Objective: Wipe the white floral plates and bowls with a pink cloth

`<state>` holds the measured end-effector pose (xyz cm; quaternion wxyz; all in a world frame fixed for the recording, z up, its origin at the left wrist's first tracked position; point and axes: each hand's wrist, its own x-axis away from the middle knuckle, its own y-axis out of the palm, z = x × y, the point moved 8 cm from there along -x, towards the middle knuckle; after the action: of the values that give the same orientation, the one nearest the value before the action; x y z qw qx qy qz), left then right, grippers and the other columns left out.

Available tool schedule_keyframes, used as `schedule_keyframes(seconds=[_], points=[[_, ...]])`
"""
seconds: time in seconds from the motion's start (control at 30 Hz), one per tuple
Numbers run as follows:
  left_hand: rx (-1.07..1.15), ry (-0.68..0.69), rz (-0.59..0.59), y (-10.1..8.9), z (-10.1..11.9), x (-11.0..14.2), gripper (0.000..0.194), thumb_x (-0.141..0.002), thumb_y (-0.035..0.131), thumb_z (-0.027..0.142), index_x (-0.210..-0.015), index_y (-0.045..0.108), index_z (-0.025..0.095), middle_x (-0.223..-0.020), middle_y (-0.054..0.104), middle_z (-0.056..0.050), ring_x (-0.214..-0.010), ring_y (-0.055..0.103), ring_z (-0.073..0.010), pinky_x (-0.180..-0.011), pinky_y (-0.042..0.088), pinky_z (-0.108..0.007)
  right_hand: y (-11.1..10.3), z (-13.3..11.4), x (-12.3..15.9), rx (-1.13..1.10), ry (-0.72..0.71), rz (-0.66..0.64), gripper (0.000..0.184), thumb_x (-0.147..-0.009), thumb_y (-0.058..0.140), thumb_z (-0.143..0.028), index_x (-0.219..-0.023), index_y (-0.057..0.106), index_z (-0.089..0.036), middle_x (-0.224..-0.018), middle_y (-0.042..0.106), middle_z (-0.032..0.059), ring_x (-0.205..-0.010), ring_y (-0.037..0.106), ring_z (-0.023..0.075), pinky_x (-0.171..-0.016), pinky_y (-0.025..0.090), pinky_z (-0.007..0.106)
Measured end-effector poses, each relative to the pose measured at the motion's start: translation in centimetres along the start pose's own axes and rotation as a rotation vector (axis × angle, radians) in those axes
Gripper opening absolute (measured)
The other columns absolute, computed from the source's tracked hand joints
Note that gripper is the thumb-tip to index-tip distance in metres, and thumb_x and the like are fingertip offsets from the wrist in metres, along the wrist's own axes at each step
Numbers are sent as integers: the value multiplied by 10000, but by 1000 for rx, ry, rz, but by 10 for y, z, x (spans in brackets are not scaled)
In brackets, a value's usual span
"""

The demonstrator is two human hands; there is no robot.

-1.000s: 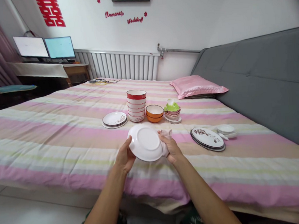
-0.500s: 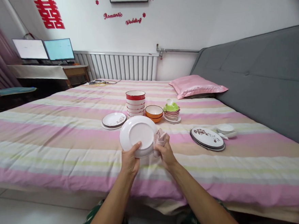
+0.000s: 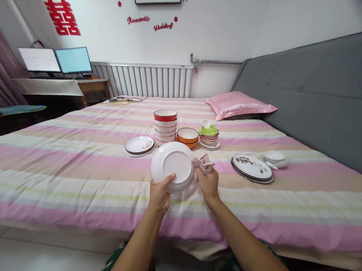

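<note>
A white plate (image 3: pixel 177 165) is held up over the near part of the bed, its underside with the foot ring facing me. My left hand (image 3: pixel 159 194) is closed on its lower left edge, the thumb lying across the underside. At the plate's right rim, my right hand (image 3: pixel 209 184) grips a pale pink cloth (image 3: pixel 204 163) bunched against the edge. Just beyond the plate stand a stack of bowls (image 3: pixel 166 126), the top one red, and orange bowls (image 3: pixel 187 137). Part of the bowl stack's base is hidden by the plate.
Left of the bowls lie stacked plates (image 3: pixel 139 144). A green dish (image 3: pixel 208 130) tops small dishes on the right. Farther right are flower-patterned plates (image 3: pixel 252 167) and small white dishes (image 3: pixel 274 157). A pink pillow (image 3: pixel 240 103) rests by the grey headboard (image 3: pixel 308 89).
The plate has shifted slightly right and turned a little. My right hand with the cloth has moved right along the plate's edge. The view has shifted slightly.
</note>
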<state>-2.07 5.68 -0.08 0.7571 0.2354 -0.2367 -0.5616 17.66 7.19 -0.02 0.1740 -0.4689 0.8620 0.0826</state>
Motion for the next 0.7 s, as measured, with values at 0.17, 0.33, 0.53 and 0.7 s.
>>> schedule_keyframes(seconds=[0.17,0.33,0.53,0.7], points=[[-217,19,-123,10,-7,9,379,-477,836,157,-835,729,98,-775,739,-81,-720,684,-211,-685,538,-282,-17,-15,-2,60,-38,142,280,-741,623,-403,-816,669,-138,-766,700,94,-723,637,228,-672,489,325],[-333,20,-207,18,-14,13,315,-511,819,187,-801,737,96,-724,732,-87,-664,677,-223,-637,538,-294,-18,-39,-1,65,-207,116,235,-787,572,-326,-930,675,-170,-900,715,98,-848,660,239,-786,502,349],[-447,18,-316,27,-17,18,246,-526,791,170,-752,734,91,-665,705,-72,-613,640,-200,-593,510,-268,-11,-74,7,119,-556,-30,352,-827,500,-194,-1169,583,-209,-1143,648,105,-1079,608,234,-911,491,374],[-502,26,-354,32,-17,21,147,-505,765,131,-632,697,100,-552,629,-7,-518,548,-133,-510,431,-215,-5,-97,29,97,-773,-97,304,-795,519,-147,-1084,589,-210,-1174,642,106,-1181,547,244,-997,447,438]])
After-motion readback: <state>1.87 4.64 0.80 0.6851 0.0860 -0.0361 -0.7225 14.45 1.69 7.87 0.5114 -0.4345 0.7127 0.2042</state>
